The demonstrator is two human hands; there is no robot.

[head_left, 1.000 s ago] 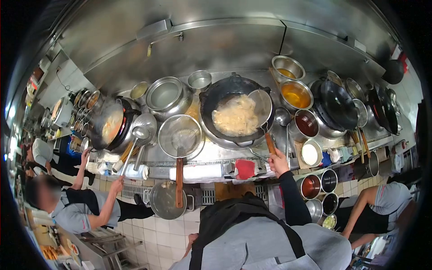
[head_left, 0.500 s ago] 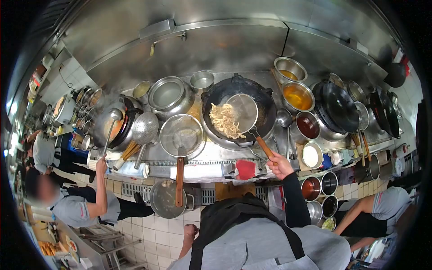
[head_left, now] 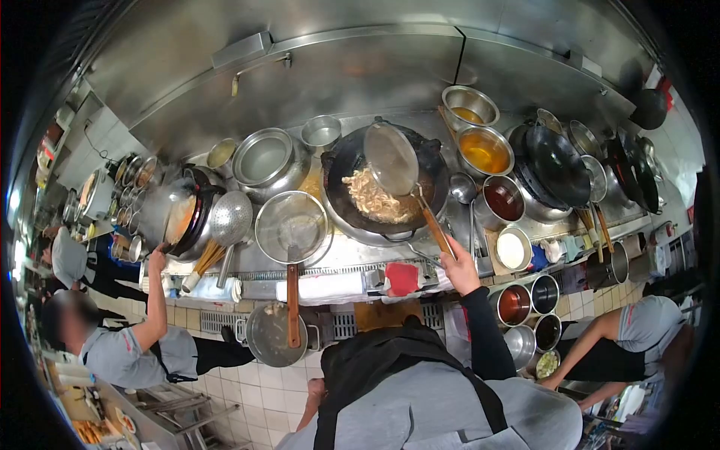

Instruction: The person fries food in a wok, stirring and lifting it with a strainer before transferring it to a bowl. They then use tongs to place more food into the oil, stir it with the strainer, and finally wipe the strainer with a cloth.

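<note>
My right hand (head_left: pixel 460 268) is closed round the wooden handle of a wire-mesh strainer (head_left: pixel 391 159). Its round mesh is tipped up above the large black wok (head_left: pixel 431 174), in front of me on the range. Pale, thin strips of food (head_left: pixel 373 199) lie heaped in the wok, just below and left of the mesh. Beside my apron (head_left: pixel 405 352), my left hand (head_left: pixel 316 388) hangs low with its fingers curled in, holding nothing that shows. A second strainer (head_left: pixel 291 225) with a long wooden handle rests left of the wok, the handle reaching over a pot (head_left: pixel 271 349).
Right of the wok stand a ladle (head_left: pixel 463 189), a bowl of amber liquid (head_left: pixel 484 152), a pot of dark red sauce (head_left: pixel 503 201) and more woks. A perforated skimmer (head_left: pixel 230 217) lies to the left. One co-worker (head_left: pixel 142 352) stirs a steaming wok; another person (head_left: pixel 637 337) bends at right.
The strainer has tilted up, and the pale strips have gone from it into the wok. The left co-worker's hand and ladle have shifted at their wok. My left hand stays low.
</note>
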